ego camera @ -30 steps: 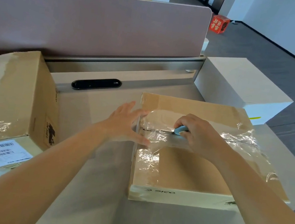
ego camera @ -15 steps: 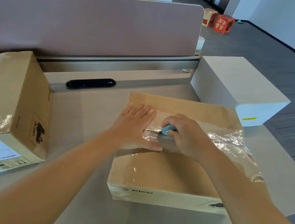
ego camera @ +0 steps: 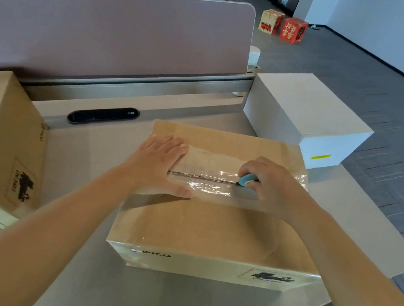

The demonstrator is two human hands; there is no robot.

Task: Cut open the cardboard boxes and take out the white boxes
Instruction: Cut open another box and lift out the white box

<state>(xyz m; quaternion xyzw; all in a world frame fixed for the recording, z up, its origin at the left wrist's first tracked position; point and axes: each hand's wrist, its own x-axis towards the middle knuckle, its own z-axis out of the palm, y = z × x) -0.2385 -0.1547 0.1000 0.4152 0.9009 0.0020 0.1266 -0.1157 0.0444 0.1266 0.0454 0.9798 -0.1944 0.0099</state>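
Two cardboard boxes sit on the desk (ego camera: 89, 279): the taped box (ego camera: 211, 226) in the middle, reaching near the desk's front edge, and a second cardboard box (ego camera: 0, 140) at the left, bare desk between them. One white box (ego camera: 302, 112) stands behind, at the right corner. The left hand (ego camera: 160, 165) presses flat, fingers straight, on the taped lid. The right hand (ego camera: 266, 185) clenches a blue cutter (ego camera: 247, 180), its tip on the tape seam (ego camera: 202, 178) between both hands.

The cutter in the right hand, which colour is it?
Light blue cutter, seen in the head view.
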